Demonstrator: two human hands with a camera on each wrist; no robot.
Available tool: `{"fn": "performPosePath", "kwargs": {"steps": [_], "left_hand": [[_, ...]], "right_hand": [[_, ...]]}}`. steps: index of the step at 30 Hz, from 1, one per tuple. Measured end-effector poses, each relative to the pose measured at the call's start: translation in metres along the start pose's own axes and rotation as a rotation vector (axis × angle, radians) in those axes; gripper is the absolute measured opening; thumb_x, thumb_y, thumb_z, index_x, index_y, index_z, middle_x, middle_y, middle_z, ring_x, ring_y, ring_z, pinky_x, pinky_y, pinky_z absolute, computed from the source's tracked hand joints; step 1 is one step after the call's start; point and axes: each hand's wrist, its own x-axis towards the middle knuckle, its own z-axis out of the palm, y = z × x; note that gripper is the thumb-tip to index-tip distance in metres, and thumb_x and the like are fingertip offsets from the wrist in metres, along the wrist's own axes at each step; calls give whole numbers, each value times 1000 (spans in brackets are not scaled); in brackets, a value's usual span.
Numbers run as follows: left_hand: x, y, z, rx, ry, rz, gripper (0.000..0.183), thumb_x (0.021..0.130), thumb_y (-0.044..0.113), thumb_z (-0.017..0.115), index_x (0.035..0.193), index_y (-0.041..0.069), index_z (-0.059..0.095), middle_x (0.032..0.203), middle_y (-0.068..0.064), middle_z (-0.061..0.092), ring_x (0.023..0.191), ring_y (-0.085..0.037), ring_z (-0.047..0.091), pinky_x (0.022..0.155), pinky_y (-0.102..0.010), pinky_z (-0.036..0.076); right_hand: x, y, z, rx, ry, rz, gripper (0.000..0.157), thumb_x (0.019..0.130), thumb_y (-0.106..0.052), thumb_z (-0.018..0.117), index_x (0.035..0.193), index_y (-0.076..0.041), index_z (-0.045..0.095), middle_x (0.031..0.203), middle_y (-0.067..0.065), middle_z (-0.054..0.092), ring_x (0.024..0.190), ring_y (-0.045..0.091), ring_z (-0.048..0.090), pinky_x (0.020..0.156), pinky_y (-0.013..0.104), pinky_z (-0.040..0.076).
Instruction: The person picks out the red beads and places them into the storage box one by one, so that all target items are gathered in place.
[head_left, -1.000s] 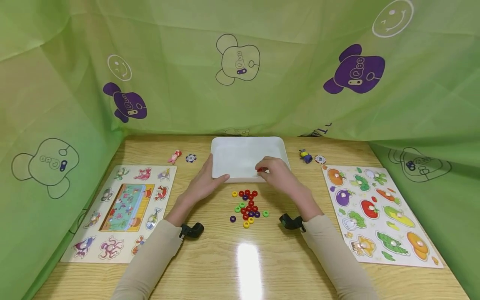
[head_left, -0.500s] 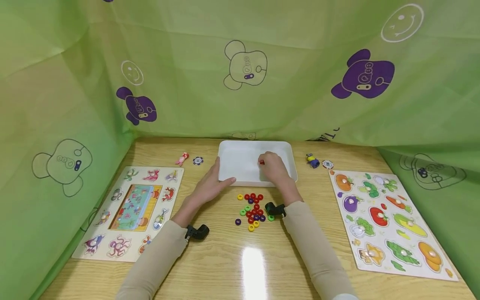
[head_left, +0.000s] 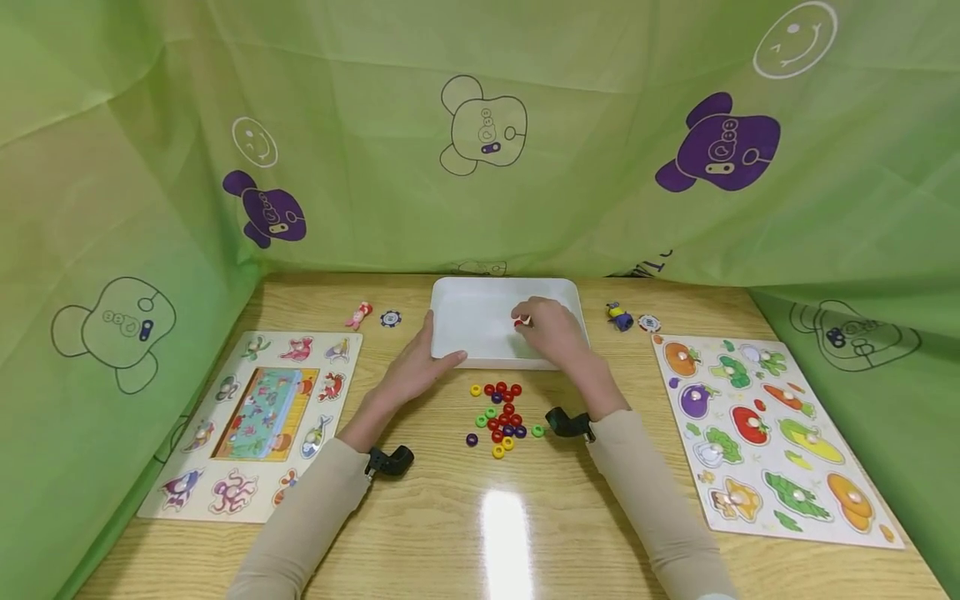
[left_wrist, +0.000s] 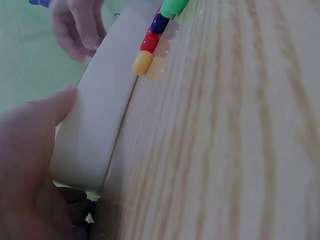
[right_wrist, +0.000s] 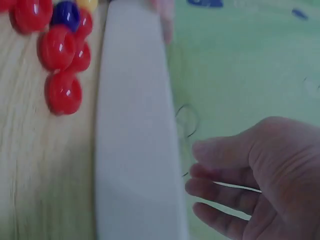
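My left hand [head_left: 412,367] grips the near left corner of a white rectangular tray [head_left: 472,363]; in the left wrist view its thumb lies at the rim and its fingers curl round the corner. Over the tray's right half hovers my right hand [head_left: 553,332], thumb and forefinger slightly parted. A red bead [head_left: 517,322] shows at these fingertips in the head view, with a bit of white between. In the right wrist view, the right hand [right_wrist: 275,175] has nothing visible between its fingers; the tray wall [right_wrist: 137,135] hides the tray's inside.
In front of the tray lie loose red, yellow, green and purple beads [head_left: 504,419]. A sea-animal puzzle board [head_left: 247,492] is on the left, a vegetable puzzle board [head_left: 765,508] on the right. Small figurines [head_left: 618,316] and chips [head_left: 391,318] flank the tray; green curtains surround the table.
My right hand reached further into the tray with the red bead, then drew back slightly to the right, while the bead keeps its place over the tray. The left hand stays at the corner.
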Motion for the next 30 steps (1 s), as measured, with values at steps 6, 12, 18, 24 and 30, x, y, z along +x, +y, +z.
{"fn": "performPosePath", "kwargs": {"steps": [6, 12, 18, 24, 30], "left_hand": [[0, -1, 0, -1, 9, -5, 106, 79, 67, 53, 149, 19, -9, 158, -7, 6, 143, -30, 17, 111, -54, 24], [0, -1, 1, -26, 20, 28, 104, 80, 64, 56, 149, 24, -10, 158, -6, 9, 142, -29, 22, 109, -54, 29], [-1, -3, 1, -28, 16, 48, 102, 80, 63, 56, 147, 31, -14, 158, -3, 8, 143, -27, 20, 111, -52, 27], [-2, -4, 1, -11, 12, 33, 103, 80, 64, 55, 149, 22, -10, 158, -3, 6, 143, -26, 17, 112, -51, 25], [-1, -2, 0, -1, 10, 27, 102, 82, 61, 55, 149, 18, -9, 158, -6, 6, 144, -27, 15, 113, -51, 23]], "right_hand": [[-29, -23, -20, 38, -54, -113, 17, 86, -14, 65, 101, -12, 71, 94, -1, 69, 79, 13, 62, 68, 29, 51], [-57, -28, -11, -35, -145, -211, 17, 85, -15, 66, 101, -16, 71, 92, -3, 69, 79, 9, 62, 69, 26, 52], [-74, -27, 5, -100, -217, -230, 20, 85, -8, 64, 102, -16, 70, 94, -3, 70, 83, 10, 65, 74, 27, 53], [-76, -24, 17, -154, -216, -261, 20, 82, -6, 64, 96, -18, 72, 87, -7, 70, 73, 5, 60, 67, 21, 50], [-75, -24, 17, -164, -217, -252, 21, 80, -6, 65, 95, -18, 72, 86, -7, 69, 70, 4, 57, 65, 19, 48]]}}
